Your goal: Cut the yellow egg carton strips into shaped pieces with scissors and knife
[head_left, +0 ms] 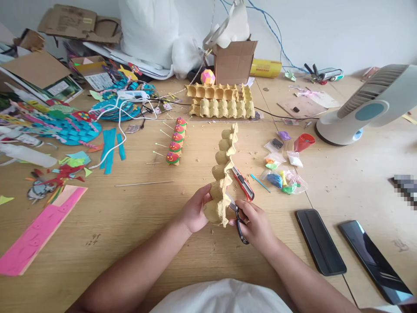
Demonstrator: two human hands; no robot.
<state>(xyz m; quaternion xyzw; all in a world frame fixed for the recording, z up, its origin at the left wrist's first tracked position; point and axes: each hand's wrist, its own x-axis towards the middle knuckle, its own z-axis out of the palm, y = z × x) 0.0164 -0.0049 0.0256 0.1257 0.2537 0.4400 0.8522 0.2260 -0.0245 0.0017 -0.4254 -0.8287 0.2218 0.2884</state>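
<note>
My left hand [196,209] grips a yellow egg carton strip [216,209] near its close end, holding it above the table with its row of cups pointing away from me. In my right hand [256,224] is a pair of scissors [240,224] with dark handles; their blades meet the ragged right edge of the strip. Just beyond the scissors lies a red and black utility knife [243,182]. To the left stands a painted egg carton caterpillar [176,141], red and green, with pins sticking out of its side.
More egg carton pieces [224,108] lie at the back. Right of my hands are bags of coloured clay [276,179], a red cup [305,141], a black case [321,241], a phone [374,258] and a white fan [361,108]. Paper crafts [74,130] and a pink strip [39,234] are left.
</note>
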